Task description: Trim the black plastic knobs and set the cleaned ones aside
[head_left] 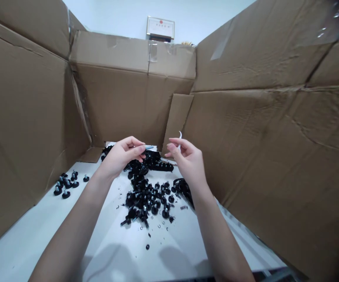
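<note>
My left hand (127, 154) is closed in a pinch on a bolt (149, 147), whose silvery shank points right beyond the fingertips. Whatever sits at the bolt's other end is hidden by the fingers. Just to the right, my right hand (187, 156) is closed around a thin white piece with a curved, pointed tip (180, 135) that sticks up above the fingers; the rest of it is covered. The hands are apart, raised over the table. Below them lies a heap of black round feet with metal bolts (148, 197).
A smaller group of black feet (66, 183) stands on the white table (98, 243) at left. Black plastic strips (162, 167) lie behind the heap, and small black scraps (184, 207) are scattered around it. Tall cardboard walls (122, 102) enclose the table's left, back and right.
</note>
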A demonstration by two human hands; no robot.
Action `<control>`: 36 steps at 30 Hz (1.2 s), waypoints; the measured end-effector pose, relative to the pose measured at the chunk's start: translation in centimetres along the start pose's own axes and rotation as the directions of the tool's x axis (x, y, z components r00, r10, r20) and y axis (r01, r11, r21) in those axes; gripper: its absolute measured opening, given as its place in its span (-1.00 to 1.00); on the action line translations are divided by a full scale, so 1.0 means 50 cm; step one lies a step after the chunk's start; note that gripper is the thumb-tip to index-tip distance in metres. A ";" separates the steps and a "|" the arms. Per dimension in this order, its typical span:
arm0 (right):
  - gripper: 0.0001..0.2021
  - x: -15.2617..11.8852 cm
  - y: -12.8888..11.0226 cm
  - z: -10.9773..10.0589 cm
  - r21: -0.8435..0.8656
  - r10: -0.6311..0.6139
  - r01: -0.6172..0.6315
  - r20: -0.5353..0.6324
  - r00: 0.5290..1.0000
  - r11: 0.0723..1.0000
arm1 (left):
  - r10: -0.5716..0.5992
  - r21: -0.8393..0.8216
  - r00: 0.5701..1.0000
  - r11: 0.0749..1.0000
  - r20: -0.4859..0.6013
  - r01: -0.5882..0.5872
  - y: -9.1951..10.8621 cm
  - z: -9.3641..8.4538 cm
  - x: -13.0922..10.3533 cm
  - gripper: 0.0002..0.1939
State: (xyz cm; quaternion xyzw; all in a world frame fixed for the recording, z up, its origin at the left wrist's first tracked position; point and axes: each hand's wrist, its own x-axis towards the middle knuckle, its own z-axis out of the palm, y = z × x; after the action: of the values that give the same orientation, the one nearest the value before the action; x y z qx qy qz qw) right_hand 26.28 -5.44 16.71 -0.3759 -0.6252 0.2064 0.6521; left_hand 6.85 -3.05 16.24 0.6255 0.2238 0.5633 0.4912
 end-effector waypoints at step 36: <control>-0.82 0.024 0.020 -0.053 -0.697 -0.631 0.284 -0.306 0.713 0.659 | 0.204 0.542 0.965 0.799 0.166 -0.262 0.023 -0.062 -0.012 -0.78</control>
State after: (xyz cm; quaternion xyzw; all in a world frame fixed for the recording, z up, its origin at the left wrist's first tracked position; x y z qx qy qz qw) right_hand 29.22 -4.54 16.90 -0.4259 -0.5304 -0.2938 0.6715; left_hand 3.50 -2.87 16.58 0.7917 0.2753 0.4973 0.2240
